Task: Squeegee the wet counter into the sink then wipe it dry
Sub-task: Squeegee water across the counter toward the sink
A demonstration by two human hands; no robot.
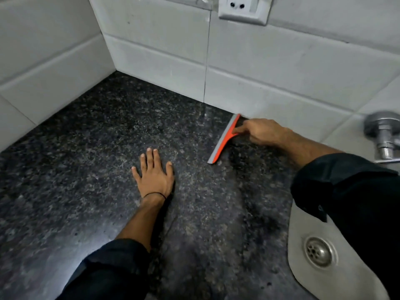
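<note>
Plainly the move ahead turns on how the orange squeegee [225,138] lies against the sink [300,230]. Its grey blade edge is down on the dark speckled bench [86,169], with the long axis running from the foot of the tiled wall [281,79] obliquely toward the person. Its far tip is just beside the wall and its short handle points to the right. The right hand [264,132] is the one on it, with fingers curled round that handle, though how they lie under the palm is hidden. The left hand [154,172] is well apart from the tool on its left, pressed flat on the bench with fingers spread and holding nothing. The sink sits to the right of the blade and nearer the person, its drain [319,252] partly behind the right sleeve, with the tap [383,135] above it. A pull broadside to the right and slightly toward the person would probably carry water over the basin's edge. The stone has a sheen, possibly a water film, but blur makes that hard to judge. No drying cloth is in view.
</note>
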